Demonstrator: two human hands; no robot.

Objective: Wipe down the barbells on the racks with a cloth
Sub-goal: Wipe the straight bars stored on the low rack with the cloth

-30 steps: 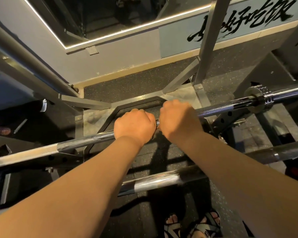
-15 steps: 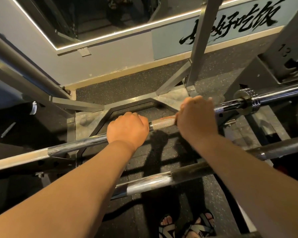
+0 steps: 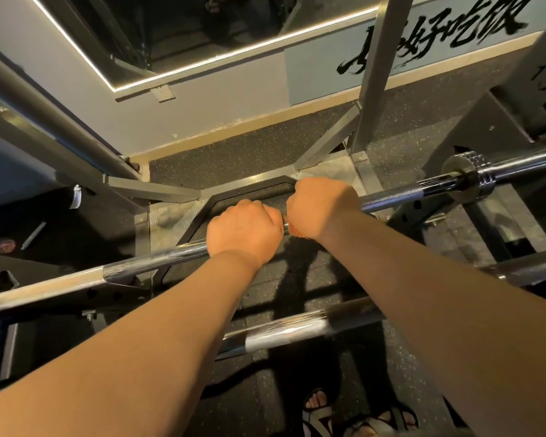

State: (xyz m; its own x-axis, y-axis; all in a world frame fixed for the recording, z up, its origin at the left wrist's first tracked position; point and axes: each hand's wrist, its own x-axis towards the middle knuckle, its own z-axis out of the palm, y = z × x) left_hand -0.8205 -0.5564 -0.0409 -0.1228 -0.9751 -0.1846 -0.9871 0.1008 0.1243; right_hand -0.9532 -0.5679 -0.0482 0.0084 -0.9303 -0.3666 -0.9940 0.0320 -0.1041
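Barbell: the barbell [image 3: 391, 198] lies across the rack, slanting up toward the right.
Left hand: the left hand [image 3: 245, 230] grips the barbell near its middle, knuckles up.
Right hand: the right hand [image 3: 320, 206], just beside the left, closes round the barbell over an orange cloth [image 3: 297, 231].
Floor: dark speckled rubber floor [image 3: 234, 159] and a metal tread plate [image 3: 171, 216] lie below the barbell.
Room: beyond the barbell stands a grey wall [image 3: 202, 115] with a light-edged mirror [image 3: 202, 33].
Writing: black brush characters [image 3: 454, 29] on a blue panel [image 3: 322, 74], and "13" [image 3: 541, 78] on a post above the barbell's right end.

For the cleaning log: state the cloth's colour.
The cloth is orange, peeking from under the right hand; head view.
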